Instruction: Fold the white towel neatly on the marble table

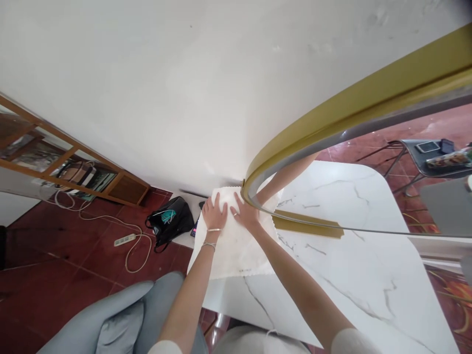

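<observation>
A cream cloth [236,253] with a scalloped edge lies spread on the left end of a white marble-patterned table [317,280], close to the wall. My left hand [214,215] rests flat on the far part of the cloth, fingers spread, a bracelet and a band on its wrist. Beside it, my right hand [246,215] also presses on the cloth with fingers apart and a ring on one finger. Its outer side is right by the gold frame of a mirror [295,152], which stands on the table on a gold base [309,225].
A black bag [173,221] sits on a pale surface left of the table. On the red floor lies a power strip [124,240] with its cable. A wooden shelf [127,189] runs along the wall. The mirror reflects an arm and a dark chair [420,157] holding several items.
</observation>
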`<state>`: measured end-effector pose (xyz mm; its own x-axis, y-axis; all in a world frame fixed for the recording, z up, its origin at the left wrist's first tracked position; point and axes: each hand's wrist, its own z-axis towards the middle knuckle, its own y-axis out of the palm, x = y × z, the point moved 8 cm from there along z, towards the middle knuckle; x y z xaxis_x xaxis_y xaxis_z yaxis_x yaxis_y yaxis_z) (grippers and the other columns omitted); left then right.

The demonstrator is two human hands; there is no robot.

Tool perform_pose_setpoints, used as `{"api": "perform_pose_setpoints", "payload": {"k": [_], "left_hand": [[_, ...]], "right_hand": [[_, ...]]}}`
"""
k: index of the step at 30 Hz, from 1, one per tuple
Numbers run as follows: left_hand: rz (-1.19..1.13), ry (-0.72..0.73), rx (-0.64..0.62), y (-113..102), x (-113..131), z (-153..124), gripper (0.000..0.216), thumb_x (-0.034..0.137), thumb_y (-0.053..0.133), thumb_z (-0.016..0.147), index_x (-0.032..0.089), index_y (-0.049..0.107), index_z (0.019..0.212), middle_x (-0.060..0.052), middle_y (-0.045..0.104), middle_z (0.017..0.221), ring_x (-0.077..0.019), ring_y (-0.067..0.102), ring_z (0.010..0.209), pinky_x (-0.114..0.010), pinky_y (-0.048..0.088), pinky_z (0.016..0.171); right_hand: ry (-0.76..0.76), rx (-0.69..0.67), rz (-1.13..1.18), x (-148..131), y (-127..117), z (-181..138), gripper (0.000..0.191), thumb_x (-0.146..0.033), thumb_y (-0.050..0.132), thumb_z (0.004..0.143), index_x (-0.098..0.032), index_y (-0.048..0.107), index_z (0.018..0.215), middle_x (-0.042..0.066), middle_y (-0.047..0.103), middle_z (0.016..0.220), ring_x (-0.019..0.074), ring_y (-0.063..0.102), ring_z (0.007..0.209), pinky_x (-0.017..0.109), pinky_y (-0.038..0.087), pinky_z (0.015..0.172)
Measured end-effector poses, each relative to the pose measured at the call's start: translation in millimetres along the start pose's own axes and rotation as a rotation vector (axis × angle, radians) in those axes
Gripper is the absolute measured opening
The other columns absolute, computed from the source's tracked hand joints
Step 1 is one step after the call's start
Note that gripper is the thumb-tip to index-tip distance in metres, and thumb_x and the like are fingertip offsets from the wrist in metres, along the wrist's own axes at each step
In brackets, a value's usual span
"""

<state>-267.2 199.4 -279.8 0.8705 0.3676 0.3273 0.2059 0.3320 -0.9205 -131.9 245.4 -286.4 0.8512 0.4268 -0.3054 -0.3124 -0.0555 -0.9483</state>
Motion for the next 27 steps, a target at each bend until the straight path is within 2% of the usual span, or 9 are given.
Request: {"api": "perform_pose_setpoints", "payload": {"k": [3,6,8,11,14,17,20,24,27], "left_hand": [[0.032,-0.042,0.02,-17,-20,-36,0.054,0.043,0.042,0.092,0.018,0.046,0.139,-0.019,0.05,0.135,-0.0331,0.049,0.122,-0.048,0.04,0.101],[0.061,-0.077,0.058,-39,-38,-88,0.053,0.044,0.038,0.094,0.019,0.045,0.14,-0.019,0.048,0.136,-0.0329,0.048,0.123,-0.048,0.041,0.101],[0.072,-0.106,0.083,-54,-47,-124,0.052,0.044,0.038,0.094,0.022,0.043,0.141,-0.017,0.046,0.139,-0.0331,0.046,0.126,-0.05,0.04,0.101],[0.078,-0.126,0.115,-70,-53,-168,0.054,0.044,0.04,0.093,0.028,0.036,0.145,-0.015,0.039,0.146,-0.0353,0.039,0.132,-0.056,0.036,0.104],[0.099,-0.138,0.13,-74,-53,-185,0.056,0.044,0.04,0.093,0.029,0.032,0.146,-0.016,0.031,0.151,-0.0383,0.031,0.137,-0.063,0.031,0.104],[0.112,-0.159,0.117,-64,-49,-169,0.054,0.043,0.038,0.094,0.025,0.036,0.145,-0.018,0.029,0.152,-0.039,0.027,0.139,-0.067,0.026,0.104],[0.088,-0.12,0.052,-41,-30,-124,0.054,0.043,0.038,0.093,0.018,0.042,0.142,-0.021,0.026,0.152,-0.0403,0.022,0.141,-0.067,0.021,0.107],[0.052,-0.008,-0.031,-6,11,-55,0.056,0.04,0.043,0.092,0.015,0.041,0.142,-0.022,0.021,0.154,-0.041,0.013,0.143,-0.067,0.013,0.11],[0.021,0.058,-0.089,4,27,-30,0.056,0.038,0.047,0.091,0.017,0.041,0.143,-0.02,0.021,0.155,-0.0394,0.013,0.144,-0.065,0.012,0.111]], "right_hand": [[-0.144,-0.041,-0.007,-26,0,-24,0.056,-0.051,0.038,0.094,-0.027,0.034,0.145,0.012,0.037,0.149,0.0367,0.03,0.136,0.061,0.023,0.105],[-0.346,-0.047,0.028,-51,-3,-78,0.06,-0.052,0.04,0.093,-0.028,0.03,0.147,0.01,0.02,0.157,0.0369,0.011,0.143,0.066,0.007,0.109],[-0.44,-0.08,0.067,-60,-5,-126,0.064,-0.053,0.042,0.091,-0.029,0.026,0.149,0.009,0.016,0.158,0.0349,0.009,0.144,0.064,0.003,0.111],[-0.499,-0.13,0.098,-61,-10,-191,0.069,-0.055,0.042,0.09,-0.031,0.02,0.15,0.006,0.016,0.158,0.0339,0.01,0.144,0.062,0.002,0.113],[-0.505,-0.15,0.102,-58,-13,-221,0.067,-0.054,0.041,0.091,-0.033,0.017,0.15,0.004,0.017,0.158,0.0316,0.013,0.144,0.06,0.003,0.114],[-0.463,-0.136,0.101,-49,-12,-205,0.064,-0.052,0.041,0.092,-0.034,0.018,0.15,0.003,0.017,0.157,0.0295,0.014,0.144,0.058,0.004,0.115],[-0.365,-0.101,0.073,-29,-11,-163,0.062,-0.05,0.043,0.093,-0.036,0.022,0.149,0.003,0.019,0.157,0.0289,0.016,0.144,0.059,0.004,0.114],[-0.234,-0.031,0.023,5,-16,-117,0.058,-0.046,0.045,0.093,-0.031,0.031,0.147,0.006,0.023,0.156,0.0287,0.016,0.144,0.056,0.011,0.115],[-0.178,-0.004,0.01,15,-18,-103,0.057,-0.045,0.045,0.093,-0.027,0.034,0.146,0.008,0.021,0.156,0.0281,0.012,0.145,0.049,0.017,0.115]]}}
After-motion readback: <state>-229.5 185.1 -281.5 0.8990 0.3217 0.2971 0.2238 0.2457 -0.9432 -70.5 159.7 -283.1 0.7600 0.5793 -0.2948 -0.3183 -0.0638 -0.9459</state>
